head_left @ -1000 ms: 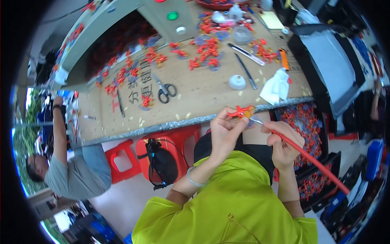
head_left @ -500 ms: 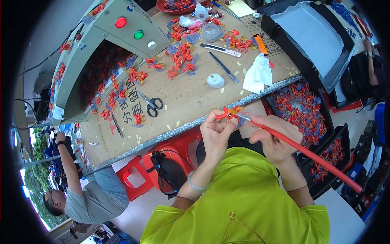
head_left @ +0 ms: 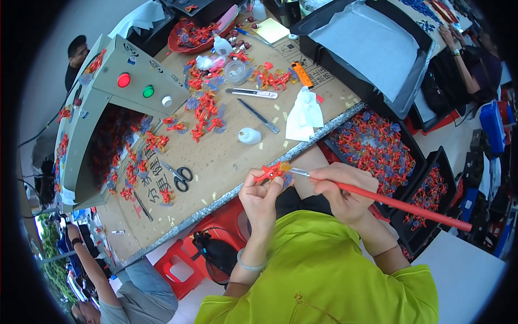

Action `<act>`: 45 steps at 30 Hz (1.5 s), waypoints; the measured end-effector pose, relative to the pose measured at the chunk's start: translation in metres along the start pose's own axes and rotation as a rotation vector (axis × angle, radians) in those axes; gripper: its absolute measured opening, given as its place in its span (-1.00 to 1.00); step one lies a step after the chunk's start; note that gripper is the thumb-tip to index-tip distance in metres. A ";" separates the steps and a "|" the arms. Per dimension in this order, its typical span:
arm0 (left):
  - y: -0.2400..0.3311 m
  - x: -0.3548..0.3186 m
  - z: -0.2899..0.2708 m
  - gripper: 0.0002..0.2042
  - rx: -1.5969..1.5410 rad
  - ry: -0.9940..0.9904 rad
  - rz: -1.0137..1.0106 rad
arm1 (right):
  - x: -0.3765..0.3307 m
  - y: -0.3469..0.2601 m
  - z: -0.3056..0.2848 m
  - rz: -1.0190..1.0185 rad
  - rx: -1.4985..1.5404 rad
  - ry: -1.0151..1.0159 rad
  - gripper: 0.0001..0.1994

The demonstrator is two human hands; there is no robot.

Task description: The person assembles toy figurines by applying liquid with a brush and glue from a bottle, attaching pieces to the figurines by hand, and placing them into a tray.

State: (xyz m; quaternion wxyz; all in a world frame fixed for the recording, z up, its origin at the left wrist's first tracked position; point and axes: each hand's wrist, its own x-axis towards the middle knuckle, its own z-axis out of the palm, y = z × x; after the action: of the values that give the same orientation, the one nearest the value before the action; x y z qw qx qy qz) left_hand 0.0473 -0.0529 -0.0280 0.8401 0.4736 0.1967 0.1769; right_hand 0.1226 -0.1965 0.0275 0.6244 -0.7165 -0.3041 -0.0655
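The left hand (head_left: 261, 194) is closed around a small red figurine (head_left: 270, 173), just off the near edge of the tabletop (head_left: 226, 156). The right hand (head_left: 342, 189) grips a red-handled paintbrush (head_left: 399, 204). Compared with a second ago, the brush tip still touches the figurine; painting appears ongoing. Scissors (head_left: 181, 175) lie left.

The small figure (head_left: 270, 173) is red, and so is the long brush handle (head_left: 399, 204) — its ferrule silver. The shirt (head_left: 329, 275) is lime green. The worktable (head_left: 226, 156) is tan board, strewn with red pieces (head_left: 202, 110) — the scissors (head_left: 181, 176) black-handled, the cloth (head_left: 303, 113) white.
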 end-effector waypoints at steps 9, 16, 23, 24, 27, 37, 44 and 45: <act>-0.013 0.003 0.010 -0.83 0.086 -0.020 -0.053 | -0.005 0.015 -0.031 0.086 -0.004 0.248 -0.92; -0.004 0.007 0.028 -0.88 0.257 -0.130 -0.072 | -0.006 0.001 -0.048 0.092 0.238 0.202 -0.88; -0.001 -0.003 0.040 -0.87 0.785 -0.289 0.107 | -0.036 0.016 -0.061 0.157 -0.225 0.309 -0.85; -0.009 -0.003 0.040 -0.87 0.637 -0.291 0.206 | -0.047 0.023 -0.071 0.221 -0.128 0.342 -0.80; -0.008 -0.013 0.038 -0.85 0.716 -0.308 0.094 | -0.043 0.006 -0.060 0.188 0.107 0.214 -0.79; 0.000 -0.014 0.028 -0.84 0.730 -0.184 0.190 | -0.027 0.019 -0.049 0.108 0.161 0.085 -0.78; 0.006 -0.021 0.024 -0.85 0.663 -0.103 0.221 | -0.022 0.022 -0.049 0.153 -0.214 0.110 -0.81; 0.006 -0.018 0.022 -0.85 0.676 -0.117 0.249 | -0.022 0.016 -0.049 0.145 -0.083 0.105 -0.80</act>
State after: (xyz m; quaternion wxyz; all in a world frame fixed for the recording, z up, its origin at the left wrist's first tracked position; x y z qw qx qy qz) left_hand 0.0420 -0.0743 -0.0095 0.6180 0.7540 0.1366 0.1757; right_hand 0.1271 -0.2508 0.0134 0.6124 -0.7574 -0.2155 -0.0701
